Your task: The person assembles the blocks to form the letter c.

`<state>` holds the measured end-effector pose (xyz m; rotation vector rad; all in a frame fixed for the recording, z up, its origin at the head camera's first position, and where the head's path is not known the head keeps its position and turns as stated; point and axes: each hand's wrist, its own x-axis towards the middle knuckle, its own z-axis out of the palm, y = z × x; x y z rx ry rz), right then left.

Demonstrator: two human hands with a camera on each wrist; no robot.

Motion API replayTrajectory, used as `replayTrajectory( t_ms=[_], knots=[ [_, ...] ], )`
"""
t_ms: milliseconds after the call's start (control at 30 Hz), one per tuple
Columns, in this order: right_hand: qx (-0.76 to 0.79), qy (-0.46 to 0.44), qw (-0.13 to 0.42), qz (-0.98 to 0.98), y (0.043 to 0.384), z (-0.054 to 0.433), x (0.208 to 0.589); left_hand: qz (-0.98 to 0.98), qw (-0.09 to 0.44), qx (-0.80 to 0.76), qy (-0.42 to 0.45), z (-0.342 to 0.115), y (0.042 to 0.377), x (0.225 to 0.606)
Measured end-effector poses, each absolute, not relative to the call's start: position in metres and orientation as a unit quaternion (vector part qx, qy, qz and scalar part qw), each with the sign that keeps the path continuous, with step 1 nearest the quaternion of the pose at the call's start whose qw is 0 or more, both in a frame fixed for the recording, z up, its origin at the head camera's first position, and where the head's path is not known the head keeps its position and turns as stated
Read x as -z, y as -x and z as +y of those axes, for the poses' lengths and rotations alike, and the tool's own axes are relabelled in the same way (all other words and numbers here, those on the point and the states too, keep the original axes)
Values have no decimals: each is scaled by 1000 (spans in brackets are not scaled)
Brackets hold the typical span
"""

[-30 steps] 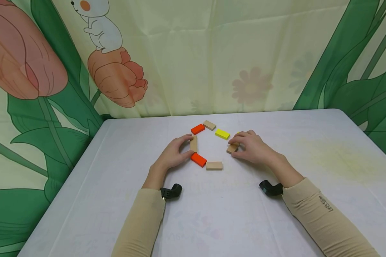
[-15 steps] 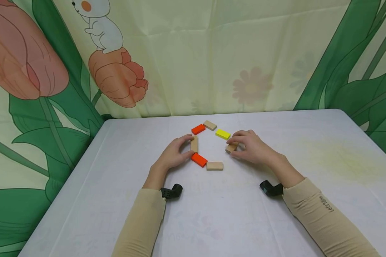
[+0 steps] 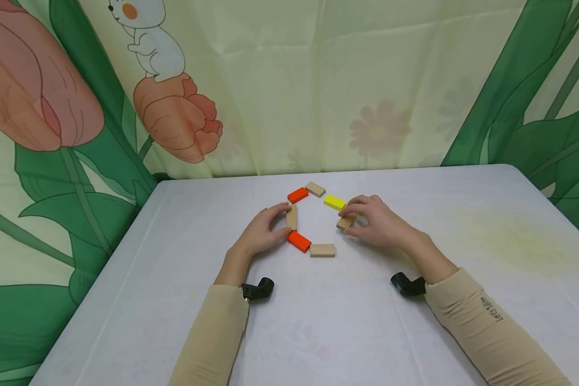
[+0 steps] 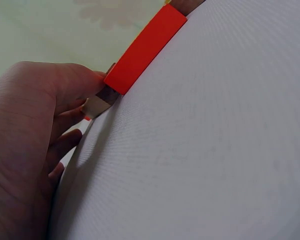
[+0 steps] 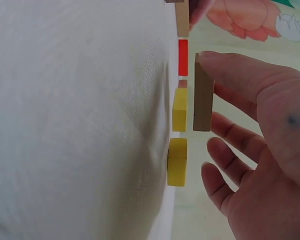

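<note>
My left hand [image 3: 258,230] pinches a plain wooden block [image 3: 291,219] by its ends on the table. Against that block's near end sits an orange-red block [image 4: 146,50], close to my thumb in the left wrist view. In my right hand [image 3: 381,221], another plain wooden block [image 5: 203,95] is held between thumb and fingers, raised off the cloth. Below it in the right wrist view lie two yellow blocks [image 5: 177,162]. Only one yellow block [image 3: 334,201] shows in the head view; my right hand hides the other.
A plain block [image 3: 322,250] lies at the near side of the loose ring of blocks. At the far side lie an orange-red block [image 3: 297,194] and a plain one [image 3: 315,189]. A white cloth covers the table [image 3: 318,321]; a printed curtain [image 3: 289,91] hangs behind.
My right hand has shifted slightly left with its wooden block. My left hand stays at its block, and the blocks on the table keep their arrangement.
</note>
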<state>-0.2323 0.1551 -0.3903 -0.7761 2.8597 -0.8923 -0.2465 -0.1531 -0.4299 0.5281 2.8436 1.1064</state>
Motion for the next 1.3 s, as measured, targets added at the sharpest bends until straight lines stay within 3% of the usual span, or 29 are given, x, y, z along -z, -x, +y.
replayTrajectory(
  t_ms=[1300],
  knots=[
    [296, 324, -14, 899, 215, 157, 391, 920, 23, -351, -174, -153, 246, 430]
  ],
)
